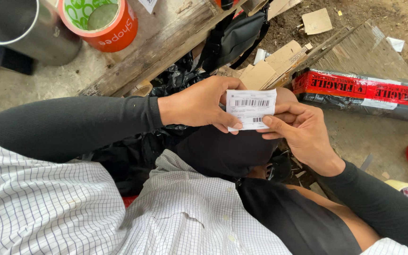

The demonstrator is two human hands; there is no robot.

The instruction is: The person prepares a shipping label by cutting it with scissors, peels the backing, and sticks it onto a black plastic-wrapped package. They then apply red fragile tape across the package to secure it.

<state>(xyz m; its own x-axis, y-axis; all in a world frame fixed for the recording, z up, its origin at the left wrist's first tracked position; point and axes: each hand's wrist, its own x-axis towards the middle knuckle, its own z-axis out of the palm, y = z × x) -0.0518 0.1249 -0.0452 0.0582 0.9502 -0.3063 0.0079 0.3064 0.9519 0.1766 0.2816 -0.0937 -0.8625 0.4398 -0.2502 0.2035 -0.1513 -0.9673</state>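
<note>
Worn wooden surface [166, 45] at upper left, carrying a steel pot [20, 28] and an orange tape roll [101, 21], both cropped. Dirt ground with cardboard scraps [272, 63] at upper right. At centre, white barcode label [251, 108] pinched between left hand [197, 104] and right hand [303, 130]. Black-wrapped parcel [223, 151] beneath, largely hidden.

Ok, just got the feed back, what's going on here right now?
A person in dark sleeves holds a small white barcode label in both hands: the left hand grips its left edge, the right hand pinches its right side. It is held above the lap. A grey wrapped parcel with red warning tape lies on the ground to the right, an orange tape roll on the wooden bench.
</note>
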